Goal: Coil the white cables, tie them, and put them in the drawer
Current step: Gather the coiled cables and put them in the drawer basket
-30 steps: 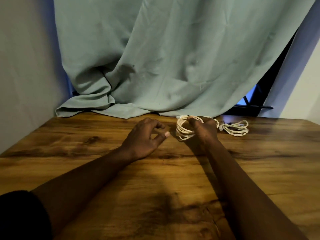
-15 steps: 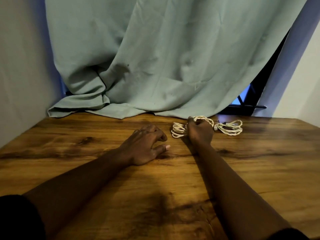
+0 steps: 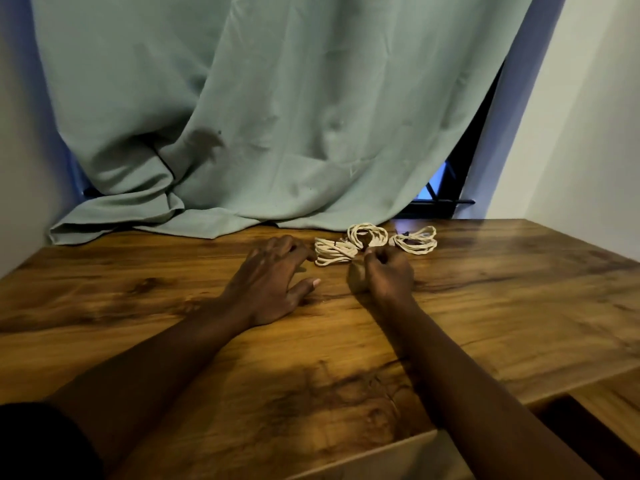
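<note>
A white cable bundle [image 3: 331,252] lies on the wooden table [image 3: 519,289] near the curtain, one loop flat to the left and another loop [image 3: 367,233] behind it. A second coiled white cable [image 3: 415,241] lies just to its right. My right hand [image 3: 388,275] sits at the near edge of the first bundle, its curled fingertips at the bundle's waist. The back of the hand hides whether it pinches the cable. Beside it, my left hand [image 3: 273,278] rests flat on the table with spread fingers, fingertips close to the left loop.
A green curtain [image 3: 277,133] drapes onto the back of the table. A dark window gap [image 3: 446,188] shows at the back right. At the lower right, below the table's front edge, is a dark drawer opening [image 3: 588,441] with a pale panel [image 3: 408,455].
My right hand lowered the cable bundle from the air onto the table and drew back to its near edge. My left hand flattened onto the table. The view shifted down and right.
</note>
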